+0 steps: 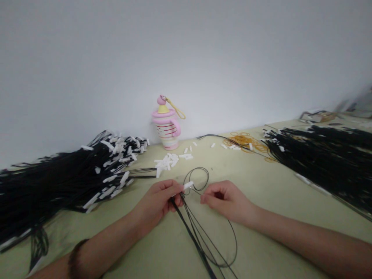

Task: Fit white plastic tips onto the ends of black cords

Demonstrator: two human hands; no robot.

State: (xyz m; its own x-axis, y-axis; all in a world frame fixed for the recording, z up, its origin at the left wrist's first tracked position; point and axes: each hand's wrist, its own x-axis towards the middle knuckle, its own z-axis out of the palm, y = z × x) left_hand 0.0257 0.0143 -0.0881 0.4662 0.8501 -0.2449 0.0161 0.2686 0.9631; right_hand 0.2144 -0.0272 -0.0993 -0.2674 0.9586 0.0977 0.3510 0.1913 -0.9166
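Between thumb and fingers, my left hand pinches a small white tube together with a bundle of thin black cords that runs down toward the front edge of the view. My right hand is closed in a pinch on a thin black cord end just right of the tube. That cord makes a loop above the hands. Another loose loop hangs below my right hand. Whether the cord passes through the tube is too blurred to tell.
At left lies a big pile of black cords with white tips. Loose white tubes lie beyond my hands. A pink-lidded cup stands by the wall. Yellow rubber bands and more black cords are on the right.
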